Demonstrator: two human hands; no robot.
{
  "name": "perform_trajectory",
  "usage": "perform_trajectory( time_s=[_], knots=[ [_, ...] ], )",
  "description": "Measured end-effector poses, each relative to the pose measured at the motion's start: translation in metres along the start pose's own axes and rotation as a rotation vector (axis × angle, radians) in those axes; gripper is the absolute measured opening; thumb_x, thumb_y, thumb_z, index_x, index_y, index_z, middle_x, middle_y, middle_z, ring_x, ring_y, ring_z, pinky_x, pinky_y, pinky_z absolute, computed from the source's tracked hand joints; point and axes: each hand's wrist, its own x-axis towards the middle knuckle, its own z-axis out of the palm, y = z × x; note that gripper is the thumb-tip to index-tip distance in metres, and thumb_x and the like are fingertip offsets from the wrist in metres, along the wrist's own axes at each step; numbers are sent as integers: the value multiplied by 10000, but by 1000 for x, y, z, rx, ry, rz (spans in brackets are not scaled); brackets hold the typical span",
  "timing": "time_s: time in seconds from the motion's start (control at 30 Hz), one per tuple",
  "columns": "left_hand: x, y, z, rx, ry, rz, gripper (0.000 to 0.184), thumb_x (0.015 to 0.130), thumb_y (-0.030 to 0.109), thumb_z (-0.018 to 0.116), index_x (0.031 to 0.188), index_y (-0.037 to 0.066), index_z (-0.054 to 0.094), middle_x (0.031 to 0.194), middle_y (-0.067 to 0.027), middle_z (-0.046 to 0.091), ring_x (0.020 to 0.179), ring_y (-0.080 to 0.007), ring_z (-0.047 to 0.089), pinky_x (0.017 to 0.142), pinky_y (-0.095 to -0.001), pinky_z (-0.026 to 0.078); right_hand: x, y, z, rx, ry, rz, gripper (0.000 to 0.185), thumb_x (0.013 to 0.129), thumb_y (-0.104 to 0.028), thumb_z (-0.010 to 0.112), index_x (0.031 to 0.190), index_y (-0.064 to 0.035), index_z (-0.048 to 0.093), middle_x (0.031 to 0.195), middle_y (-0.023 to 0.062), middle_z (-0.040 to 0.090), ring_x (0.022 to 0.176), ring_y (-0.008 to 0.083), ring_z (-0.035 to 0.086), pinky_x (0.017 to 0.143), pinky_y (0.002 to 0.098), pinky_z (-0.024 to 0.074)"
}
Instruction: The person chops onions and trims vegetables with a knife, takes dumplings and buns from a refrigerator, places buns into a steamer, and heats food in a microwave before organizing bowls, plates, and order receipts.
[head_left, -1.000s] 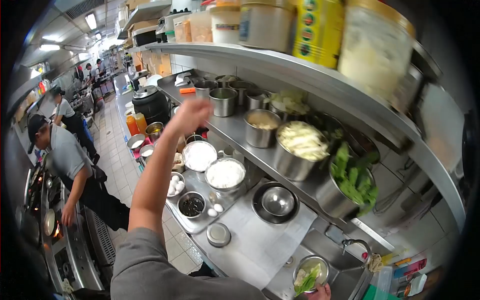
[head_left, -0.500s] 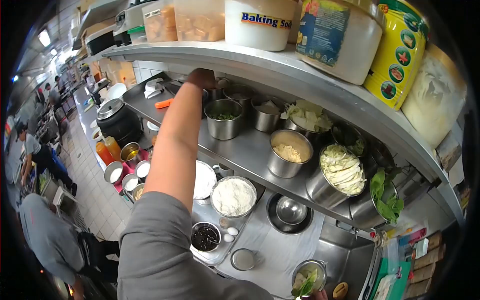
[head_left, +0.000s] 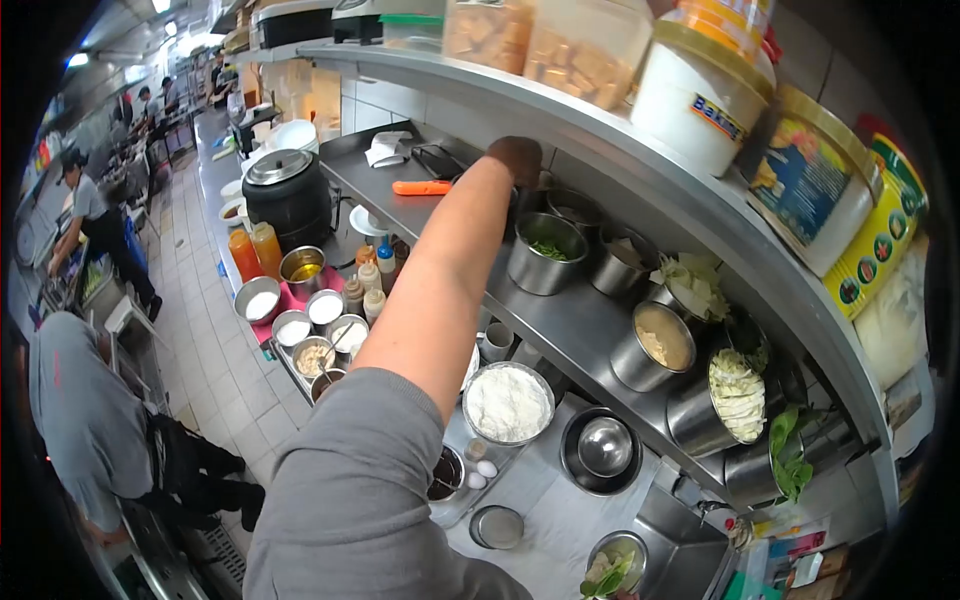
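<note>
the steel bowl (head_left: 637, 549) of leafy greens and pale pieces is low in my view, at the near side of the white-covered tabletop (head_left: 558, 542) and just left of the sink (head_left: 690, 545); whether it stands there or is held up, i can't tell. only a sliver of my right hand (head_left: 628, 596) shows at its lower edge, so how firm that grip is stays hidden. up beyond it, i judge the step in hand to be a reach over the steel shelf (head_left: 562, 318), where my left hand (head_left: 517, 160) is at the back row of pots, past the pot of chopped greens (head_left: 540, 277). its fingers are turned from view: i can't tell how far that grip is open or whether it has anything. the move from here calls for clearing the rims, i'd say, while minding the bowl. my left arm is nearly straight, slanting up and forward, right of the orange handle (head_left: 422, 188).
</note>
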Motion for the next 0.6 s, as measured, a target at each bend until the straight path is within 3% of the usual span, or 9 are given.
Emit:
perform_trajectory(
  time_s=[0.2, 0.27, 0.3, 0.33, 0.37, 0.4, 0.43, 0.47, 0.6],
  knots=[
    [26, -10, 23, -16, 296, -11, 401, 854, 197, 608, 1220, 46, 671, 1210, -233, 669, 1152, -355, 641, 987, -465, 511, 13, 7, -14, -148, -88, -121, 224, 956, -153, 573, 1116, 1, 605, 1098, 143, 601, 934, 299, 589, 860, 455, 509],
    [21, -24, 23, 328, 763, 128, 421, 857, 204, 607, 1249, 54, 648, 1326, -231, 607, 1241, -383, 579, 1050, -504, 467, -11, -6, 40, -58, -7, -116, 277, 966, -200, 593, 1153, 4, 602, 1097, 143, 606, 930, 288, 585, 857, 448, 509],
    [21, -28, 23, 88, 689, 10, 449, 852, 216, 622, 1282, 86, 624, 1412, -218, 545, 1303, -399, 523, 1097, -531, 423, -26, -10, 61, 2, 59, -111, 304, 971, -224, 603, 1171, 5, 601, 1096, 142, 608, 928, 282, 583, 856, 445, 509],
    [-5, -21, -14, 134, 350, -68, 472, 845, 215, 652, 1305, 117, 607, 1337, -207, 605, 1247, -381, 575, 1049, -504, 473, -36, -19, 81, 70, -208, -139, 319, 963, -54, 568, 1275, 14, 565, 1233, 157, 636, 1096, 266, 644, 925, 453, 537],
    [-31, -20, -24, 243, 350, 27, 470, 841, 236, 678, 1297, 138, 617, 1220, -197, 667, 1138, -353, 642, 972, -464, 529, -44, -22, 97, 5, -168, -179, 364, 977, -101, 580, 1318, 16, 525, 1293, 171, 600, 1161, 285, 613, 944, 471, 526],
    [-97, -3, -45, 38, 355, 49, 420, 872, 225, 676, 1280, 140, 623, 1122, -174, 698, 1019, -315, 682, 905, -418, 564, -26, -10, 78, -390, -193, -409, 380, 989, -100, 577, 1340, 22, 501, 1290, 160, 604, 1158, 295, 618, 944, 474, 531],
    [-123, 22, -57, -628, 303, -192, 358, 902, 194, 671, 1239, 82, 626, 1062, -155, 710, 962, -270, 696, 872, -376, 575, -34, -18, 107, -29, -190, -218, 406, 982, -158, 630, 1338, 15, 539, 1256, 153, 637, 1115, 268, 649, 867, 437, 580],
    [-164, 56, -63, -1569, 451, -322, 301, 917, 138, 666, 1190, 19, 627, 986, -130, 714, 910, -235, 707, 829, -345, 581, -33, -16, 110, -91, -242, -251, 372, 999, -143, 604, 1321, 35, 547, 1244, 138, 646, 1078, 248, 668, 868, 421, 590],
    [-346, 174, -51, -1569, 268, -155, 167, 925, 59, 644, 1081, 0, 631, 947, -94, 693, 871, -173, 688, 808, -308, 569, -36, -8, 137, -146, -355, -96, 300, 995, -42, 530, 1287, 24, 558, 1175, 138, 667, 991, 242, 699, 776, 389, 625]
  ],
)
